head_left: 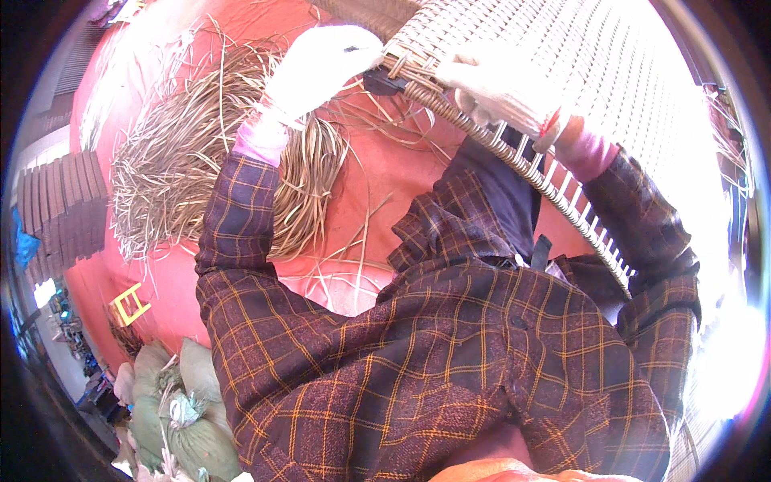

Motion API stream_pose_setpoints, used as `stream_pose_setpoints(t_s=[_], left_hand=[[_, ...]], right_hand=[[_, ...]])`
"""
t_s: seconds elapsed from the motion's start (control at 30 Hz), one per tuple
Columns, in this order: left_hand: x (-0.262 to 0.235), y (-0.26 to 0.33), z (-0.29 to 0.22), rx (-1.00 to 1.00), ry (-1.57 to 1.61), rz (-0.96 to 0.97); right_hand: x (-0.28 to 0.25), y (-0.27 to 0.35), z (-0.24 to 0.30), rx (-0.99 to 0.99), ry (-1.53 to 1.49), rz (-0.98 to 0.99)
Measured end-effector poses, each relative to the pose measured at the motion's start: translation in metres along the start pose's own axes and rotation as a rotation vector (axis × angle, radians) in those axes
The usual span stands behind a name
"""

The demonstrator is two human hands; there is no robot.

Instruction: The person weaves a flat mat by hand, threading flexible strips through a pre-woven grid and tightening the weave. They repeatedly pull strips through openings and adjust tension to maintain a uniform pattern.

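A large woven wicker panel [554, 48], pale and glaring in the light, slants across the upper right. Its wrapped rim [474, 128] runs down to the right, with open rungs along the lower part. My left hand [325, 68], in a white glove, is closed at the panel's upper left corner; what the fingertips pinch is too small to tell. Beside them a dark block [384, 81] sits under the corner. Farther right, my gloved right hand [510, 88] is closed over the rim, thumb side toward the left hand and fingers curled under the edge.
A heap of loose flat wicker strands [185, 153] lies on red cloth [361, 233] at left, with stray strands nearby. Stacked brown slabs [64, 209] stand at far left. A yellow frame-like mark [132, 304] and green sacks [189, 410] are lower left.
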State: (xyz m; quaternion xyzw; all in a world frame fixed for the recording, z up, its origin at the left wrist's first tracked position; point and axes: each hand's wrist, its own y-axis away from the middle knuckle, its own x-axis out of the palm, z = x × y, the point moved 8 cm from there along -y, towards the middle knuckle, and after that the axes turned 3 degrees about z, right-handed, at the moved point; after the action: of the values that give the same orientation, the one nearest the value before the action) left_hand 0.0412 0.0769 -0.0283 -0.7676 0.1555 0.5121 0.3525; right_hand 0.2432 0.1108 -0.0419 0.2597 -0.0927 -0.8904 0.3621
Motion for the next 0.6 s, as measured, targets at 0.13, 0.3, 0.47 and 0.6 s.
stream_pose_setpoints(t_s=[0.13,0.3,0.47,0.6], left_hand=[[-0.001,-0.003,0.0,-0.115,0.055,-0.009],[0.0,-0.005,-0.004,-0.112,0.032,-0.004],[-0.01,-0.01,-0.018,-0.076,0.046,-0.09],[-0.025,-0.025,-0.053,-0.004,0.041,-0.146]], right_hand=[[0.01,-0.017,0.018,-0.153,0.297,0.053],[0.018,-0.023,0.024,-0.317,0.467,0.021],[0.003,-0.004,0.012,-0.219,0.089,0.116],[-0.009,0.034,-0.008,0.079,-0.264,0.152]])
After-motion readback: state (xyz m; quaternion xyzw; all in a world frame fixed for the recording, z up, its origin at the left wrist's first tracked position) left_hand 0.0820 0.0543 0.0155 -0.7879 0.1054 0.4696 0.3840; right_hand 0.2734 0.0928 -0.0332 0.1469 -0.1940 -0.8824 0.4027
